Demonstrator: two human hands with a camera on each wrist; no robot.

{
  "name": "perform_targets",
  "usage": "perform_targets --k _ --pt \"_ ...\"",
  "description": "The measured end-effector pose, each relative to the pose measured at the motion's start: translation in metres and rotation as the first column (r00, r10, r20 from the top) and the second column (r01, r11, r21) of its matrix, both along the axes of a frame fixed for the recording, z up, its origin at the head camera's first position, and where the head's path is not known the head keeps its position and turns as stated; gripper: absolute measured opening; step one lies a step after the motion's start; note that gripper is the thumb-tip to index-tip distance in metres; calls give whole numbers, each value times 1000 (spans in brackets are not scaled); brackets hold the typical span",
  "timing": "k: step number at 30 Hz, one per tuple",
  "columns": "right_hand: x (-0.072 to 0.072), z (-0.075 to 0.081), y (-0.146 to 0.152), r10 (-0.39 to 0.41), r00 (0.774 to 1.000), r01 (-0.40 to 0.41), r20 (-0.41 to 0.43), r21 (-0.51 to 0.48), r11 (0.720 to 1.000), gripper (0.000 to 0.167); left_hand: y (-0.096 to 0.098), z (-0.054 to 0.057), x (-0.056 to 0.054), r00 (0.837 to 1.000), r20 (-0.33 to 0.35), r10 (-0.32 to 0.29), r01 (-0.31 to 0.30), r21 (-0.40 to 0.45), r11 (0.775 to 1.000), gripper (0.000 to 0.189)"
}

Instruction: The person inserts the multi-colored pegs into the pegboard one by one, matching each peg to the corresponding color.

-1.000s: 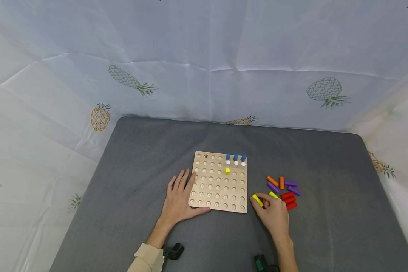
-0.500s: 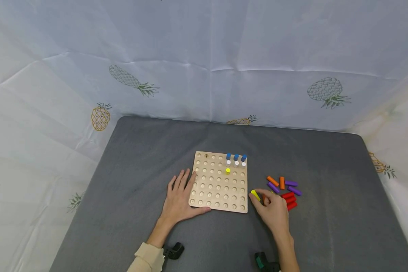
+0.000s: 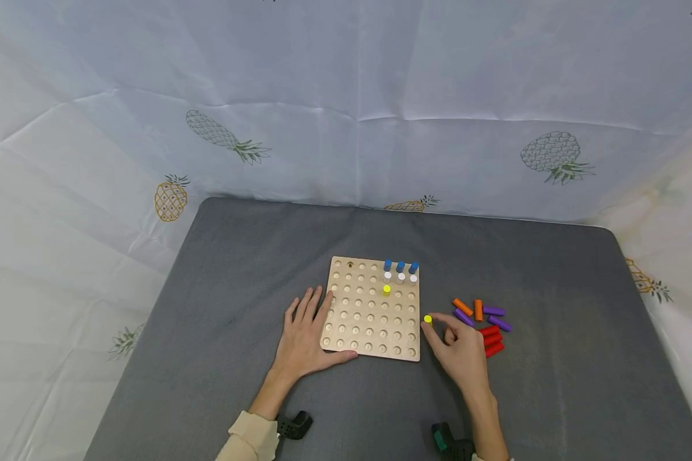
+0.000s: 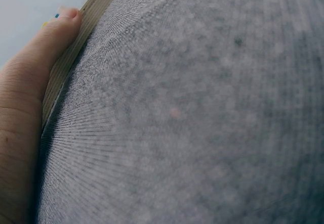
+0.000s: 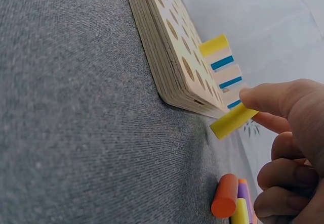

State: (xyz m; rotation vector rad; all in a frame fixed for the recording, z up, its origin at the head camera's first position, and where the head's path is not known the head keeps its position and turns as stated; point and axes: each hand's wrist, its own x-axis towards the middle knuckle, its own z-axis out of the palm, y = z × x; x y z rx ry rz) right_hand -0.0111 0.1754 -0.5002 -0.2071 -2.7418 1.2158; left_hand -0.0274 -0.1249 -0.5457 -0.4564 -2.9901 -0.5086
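A pale wooden peg board (image 3: 377, 307) with rows of round holes lies on the grey table. My left hand (image 3: 304, 336) rests at its left edge, fingers spread and thumb along the front edge. Just right of the board, my right hand (image 3: 464, 355) pinches a yellow peg (image 3: 428, 319) between thumb and index finger. In the right wrist view that yellow peg (image 5: 230, 124) is held above the cloth, its lower end free. Blue pegs (image 3: 400, 266) stand in the back row, white pegs (image 3: 401, 278) in front of them, then one yellow peg (image 3: 386, 290).
Loose orange pegs (image 3: 462, 307), purple pegs (image 3: 495, 311) and red pegs (image 3: 490, 334) lie right of the board, partly behind the right hand. Another yellow peg (image 5: 240, 212) shows beside an orange one in the right wrist view. A pineapple-print curtain (image 3: 311, 153) hangs behind the table.
My right hand has shifted slightly forward and toward the board. The pinched yellow peg has turned from slanted to nearly upright. The left hand and the board stay still.
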Motion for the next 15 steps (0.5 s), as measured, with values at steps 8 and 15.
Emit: perform_targets --k 8,15 --pt "-2 2 -2 22 1000 -22 -6 -28 999 24 0 1 0 1000 -1 0 0 1 1000 129" --pt "-7 0 -4 38 999 -40 -33 -72 997 23 0 0 0 1000 -8 -2 2 3 1000 129"
